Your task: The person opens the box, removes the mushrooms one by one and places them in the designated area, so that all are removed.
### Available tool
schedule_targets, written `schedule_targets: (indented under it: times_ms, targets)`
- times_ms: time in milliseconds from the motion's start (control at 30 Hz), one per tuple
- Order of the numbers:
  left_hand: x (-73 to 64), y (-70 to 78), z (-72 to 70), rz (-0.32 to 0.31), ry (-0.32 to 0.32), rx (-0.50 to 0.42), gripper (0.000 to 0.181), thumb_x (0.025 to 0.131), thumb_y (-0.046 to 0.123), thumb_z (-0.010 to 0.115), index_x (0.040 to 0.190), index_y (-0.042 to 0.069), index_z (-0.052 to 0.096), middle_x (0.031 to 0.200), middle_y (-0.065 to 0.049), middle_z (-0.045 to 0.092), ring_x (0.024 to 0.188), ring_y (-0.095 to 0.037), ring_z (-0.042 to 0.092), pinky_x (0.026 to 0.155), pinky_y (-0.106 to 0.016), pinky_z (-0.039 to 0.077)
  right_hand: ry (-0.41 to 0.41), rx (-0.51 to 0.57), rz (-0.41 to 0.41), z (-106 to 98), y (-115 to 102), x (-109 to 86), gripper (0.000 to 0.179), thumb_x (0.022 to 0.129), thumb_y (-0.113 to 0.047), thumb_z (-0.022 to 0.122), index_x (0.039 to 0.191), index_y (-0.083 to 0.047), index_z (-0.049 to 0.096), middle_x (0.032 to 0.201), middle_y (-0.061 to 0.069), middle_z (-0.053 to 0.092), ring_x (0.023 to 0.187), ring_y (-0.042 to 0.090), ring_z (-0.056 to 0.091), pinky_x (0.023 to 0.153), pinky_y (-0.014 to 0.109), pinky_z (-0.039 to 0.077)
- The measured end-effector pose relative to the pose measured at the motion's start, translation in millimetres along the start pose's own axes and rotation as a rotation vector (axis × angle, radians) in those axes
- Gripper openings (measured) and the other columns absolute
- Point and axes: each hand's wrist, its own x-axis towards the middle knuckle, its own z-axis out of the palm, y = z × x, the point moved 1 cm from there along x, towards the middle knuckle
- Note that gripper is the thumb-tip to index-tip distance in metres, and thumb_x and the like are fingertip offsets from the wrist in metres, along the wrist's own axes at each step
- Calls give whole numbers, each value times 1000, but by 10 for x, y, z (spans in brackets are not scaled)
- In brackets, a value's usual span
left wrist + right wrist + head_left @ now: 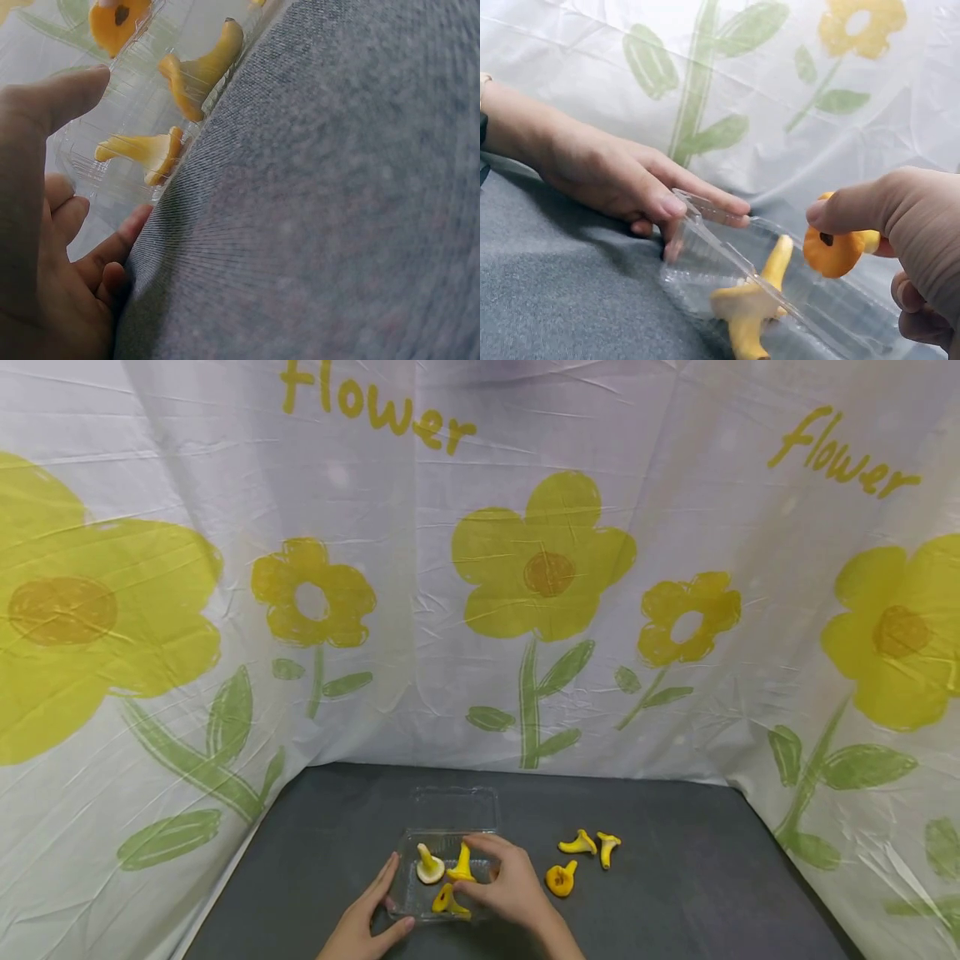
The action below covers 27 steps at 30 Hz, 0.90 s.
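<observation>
My right hand (510, 881) is above the clear plastic box (408, 897), pinching a yellow mushroom (834, 251) between thumb and fingers. That mushroom's orange cap has a dark spot and shows clearly in the right wrist view. Inside the box, a mushroom with a pale cap (430, 866) has its stem pointing up. Another mushroom (450, 903) lies sideways nearer the front, stem to the right. My left hand (366, 917) rests against the box's left front corner, thumb and index finger fairly straight; the left wrist view shows its lower fingers partly bent.
The box's clear lid (456, 806) is folded back behind it. To the right, three more mushrooms (561, 878) lie on the dark grey table (675, 893). A white curtain (420, 693) printed with yellow flowers hangs around the table's far sides.
</observation>
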Motion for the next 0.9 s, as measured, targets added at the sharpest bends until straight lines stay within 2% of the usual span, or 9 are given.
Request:
schedule_targets:
  times_ms: [233,367,533,667,800,900]
  targets:
    - [5,-17,4,8,6,11,97,97,44,77,170,9,24,172,-24,26,85,-5,52,88,-45,43,24,53,19,-89,74,-142,56,91,-32,87,140,-11,70,145,19,63,40,-1,25,42,17,32]
    - [7,-28,7,8,1,-5,97,97,43,78,170,8,24,172,-25,24,84,-6,52,88,-48,43,45,75,70,-147,121,-239,57,91,-33,86,141,-11,70,146,19,62,40,0,24,43,16,33]
    - [29,-32,14,2,-3,-14,97,97,43,78,170,9,24,172,-26,24,86,-8,53,89,-52,42,117,83,131,-260,170,-368,58,90,-35,87,140,-10,70,146,19,62,40,0,25,42,17,33]
    - [41,-39,22,-1,-13,-21,96,98,43,77,170,10,23,171,-27,26,86,-8,52,87,-48,42,191,51,172,-362,228,-478,59,88,-36,89,138,-10,72,143,18,64,40,-1,25,43,18,32]
    - [22,-45,23,-21,-10,-49,96,97,41,77,171,11,23,171,-27,26,78,-9,50,74,-35,42,241,21,217,-475,307,-578,58,87,-36,90,137,-14,73,142,16,66,44,0,28,46,19,33]
    - [20,-43,26,-26,3,-55,96,97,41,79,170,11,24,171,-27,27,72,-10,47,63,-31,38,286,14,265,-580,365,-659,58,85,-34,91,137,-14,73,142,15,67,45,2,29,46,20,33]
